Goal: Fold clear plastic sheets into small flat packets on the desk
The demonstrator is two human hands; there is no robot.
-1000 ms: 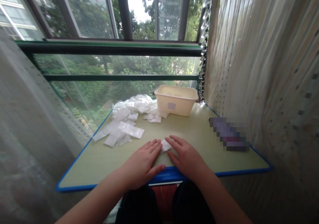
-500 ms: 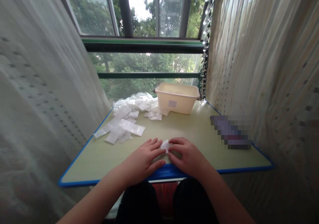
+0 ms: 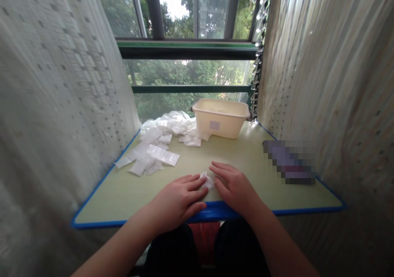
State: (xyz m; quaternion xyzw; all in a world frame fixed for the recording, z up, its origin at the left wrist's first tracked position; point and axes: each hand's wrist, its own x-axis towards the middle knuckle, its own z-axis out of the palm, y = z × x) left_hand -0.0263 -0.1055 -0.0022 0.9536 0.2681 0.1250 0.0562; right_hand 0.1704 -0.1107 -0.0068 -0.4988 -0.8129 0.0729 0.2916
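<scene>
On the near side of the tub, a small white packet is partly covered by the left hand, its grip unclenched; the right hand is held with fingers parted. Likely light, soft and slippery, the packet is best pinched at an edge

Daylight via window, sky blown out; glare on worktop, far R; curtains blurry nr edges, btm corners dim.
</scene>
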